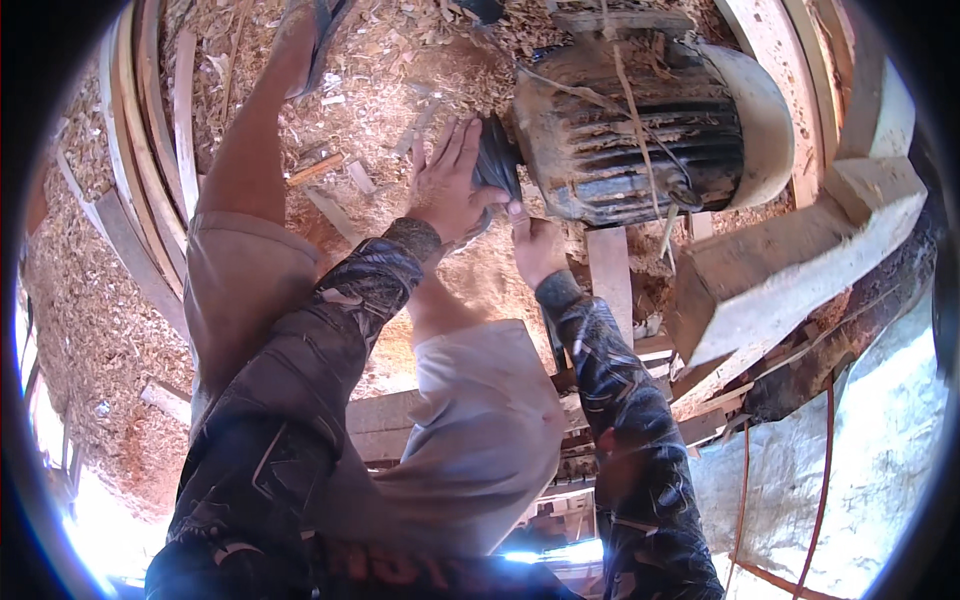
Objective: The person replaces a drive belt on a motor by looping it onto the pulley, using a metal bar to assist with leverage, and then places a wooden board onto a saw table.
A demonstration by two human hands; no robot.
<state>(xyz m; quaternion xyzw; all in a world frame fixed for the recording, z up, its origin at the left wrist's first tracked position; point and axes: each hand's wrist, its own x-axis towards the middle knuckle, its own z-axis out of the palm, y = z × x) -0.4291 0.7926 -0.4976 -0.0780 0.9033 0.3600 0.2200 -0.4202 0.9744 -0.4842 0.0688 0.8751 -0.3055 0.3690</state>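
A large ribbed electric motor [640, 130] lies on its side, dusty with sawdust, at the upper right. At its left end sits a black pulley-like wheel [497, 158]. My left hand [446, 184] rests against the wheel's left side with its fingers stretched out and its thumb pointing right. Just below the motor's left end, my right hand [538, 246] is closed, its thumb up near the lower edge of the wheel and almost meeting my left thumb. What its fingers grip is hidden. A dark strip [553, 345] shows below that hand, beside my right sleeve.
Sawdust and wood chips [400, 60] cover the ground. Long wooden strips [145, 130] lie at the left. A thick wooden beam [770, 270] stands right of the motor. A cord [625, 90] crosses the motor's top. Pale sheeting [800, 480] hangs at the lower right.
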